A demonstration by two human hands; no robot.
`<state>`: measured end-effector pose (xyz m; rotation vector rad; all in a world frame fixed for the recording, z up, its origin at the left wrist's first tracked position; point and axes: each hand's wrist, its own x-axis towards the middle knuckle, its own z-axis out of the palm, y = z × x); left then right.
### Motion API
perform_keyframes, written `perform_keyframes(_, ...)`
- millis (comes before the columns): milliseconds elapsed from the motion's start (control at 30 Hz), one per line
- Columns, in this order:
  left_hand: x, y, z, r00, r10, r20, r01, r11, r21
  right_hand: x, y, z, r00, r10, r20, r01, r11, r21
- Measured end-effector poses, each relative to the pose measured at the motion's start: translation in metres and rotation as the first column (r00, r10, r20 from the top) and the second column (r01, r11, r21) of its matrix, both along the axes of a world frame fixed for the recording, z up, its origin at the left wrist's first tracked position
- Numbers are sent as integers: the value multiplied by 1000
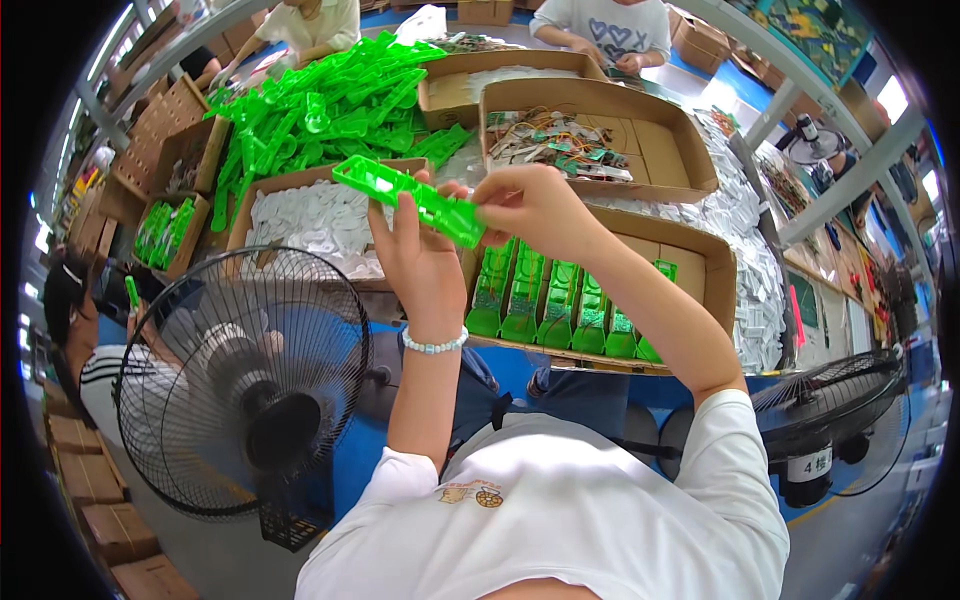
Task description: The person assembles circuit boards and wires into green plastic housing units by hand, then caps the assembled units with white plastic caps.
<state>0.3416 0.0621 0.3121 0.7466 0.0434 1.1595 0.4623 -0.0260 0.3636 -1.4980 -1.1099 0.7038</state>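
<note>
Above the surface, my left hand [425, 255] grips a long translucent green plastic strip [408, 199] from below, steadying it, while my right hand [530, 205] pinches its 4 o'clock end, fingers closed.

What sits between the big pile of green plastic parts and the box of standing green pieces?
In the head view, a cardboard box of white pieces lies between the pile and the box.

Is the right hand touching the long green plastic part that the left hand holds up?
Touching. In the head view, the right hand pinches the near end of the green plastic part, while the left hand grips it from below.
</note>
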Motion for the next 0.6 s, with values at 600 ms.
perform_keyframes(600,-82,-39,-73,950,-305,-68,281,929,-240,252,-40,-66,620,-326,713,594,789,-156)
